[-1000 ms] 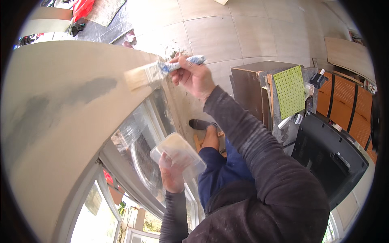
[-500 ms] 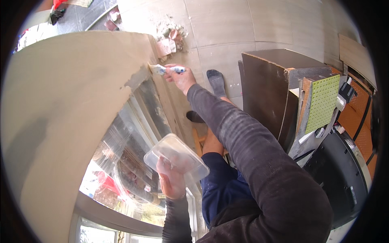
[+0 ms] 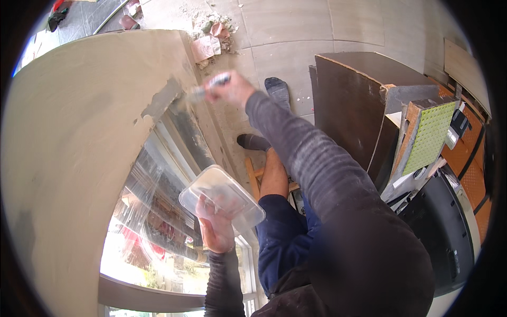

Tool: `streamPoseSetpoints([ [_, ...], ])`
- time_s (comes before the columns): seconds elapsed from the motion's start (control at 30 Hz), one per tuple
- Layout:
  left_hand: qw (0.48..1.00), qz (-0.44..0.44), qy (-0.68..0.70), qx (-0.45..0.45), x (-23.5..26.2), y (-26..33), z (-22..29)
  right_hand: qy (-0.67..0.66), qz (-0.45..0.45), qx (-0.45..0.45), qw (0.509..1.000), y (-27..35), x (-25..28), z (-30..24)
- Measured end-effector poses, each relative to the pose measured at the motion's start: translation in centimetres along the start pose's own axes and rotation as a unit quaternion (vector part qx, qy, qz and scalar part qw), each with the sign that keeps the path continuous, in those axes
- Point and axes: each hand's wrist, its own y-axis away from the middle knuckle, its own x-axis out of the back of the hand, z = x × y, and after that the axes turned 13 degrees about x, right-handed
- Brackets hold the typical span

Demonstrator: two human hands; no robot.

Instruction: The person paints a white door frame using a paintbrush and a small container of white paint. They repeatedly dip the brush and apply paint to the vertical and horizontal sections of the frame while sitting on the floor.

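Observation:
My right hand (image 3: pixel 235 90) is closed around the handle of a paintbrush (image 3: pixel 218 80), smeared by motion. Its bristles lie over the corner of the pale plastered wall (image 3: pixel 90 100), at the upper end of the window reveal; whether they touch is unclear. Beside them is a rough grey patch (image 3: pixel 162 99) where the wall colour stops. Lower down, my left hand (image 3: pixel 217 236) supports a clear rectangular plastic container (image 3: pixel 244 203) from beneath. Fingers show blurrily through its cloudy bottom, and I cannot make out its contents.
Plastic sheeting hangs over the window (image 3: pixel 153 211) on the left. Rubble and torn pink pieces (image 3: pixel 208 47) lie on the tiled floor (image 3: pixel 290 24). To the right stand a dark brown cabinet (image 3: pixel 346 105), a green dotted board (image 3: pixel 430 137) and a black panel (image 3: pixel 441 227). A wooden stool (image 3: pixel 253 177) is below.
The paintbrush has moved nearer to me along the wall corner and now blurs. My left hand still holds the container, and the whole view has shifted slightly.

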Motion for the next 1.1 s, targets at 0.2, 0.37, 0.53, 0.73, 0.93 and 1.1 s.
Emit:
streamPoseSetpoints([
  [0.2, 1.000, 0.017, 0.017, 0.005, -1.4, -0.8, 0.5, -0.211, 0.244, 0.060, 0.945, -1.2, -0.3, 0.0],
  [0.37, 1.000, -0.013, -0.020, 0.006, -1.6, -0.9, 0.5, -0.237, 0.265, -0.041, 0.934, 4.7, -3.5, 4.9],
  [0.53, 1.000, -0.004, -0.009, 0.003, -1.8, -0.6, 0.1, -0.014, 0.091, -0.147, 0.985, 10.1, -1.5, 7.9],
  [0.73, 1.000, 0.000, -0.011, 0.008, -1.9, -1.0, -0.7, 0.066, 0.096, -0.036, 0.992, 3.1, -2.7, 0.5],
  [0.93, 1.000, 0.016, -0.012, 0.009, -0.5, -1.0, -1.3, -0.289, 0.244, 0.085, 0.922, 0.7, -0.8, -0.9],
  [1.1, 1.000, 0.000, 0.002, 0.001, 0.0, -1.3, -1.5, -0.233, 0.234, -0.060, 0.942, 8.3, -4.6, 5.1],
])
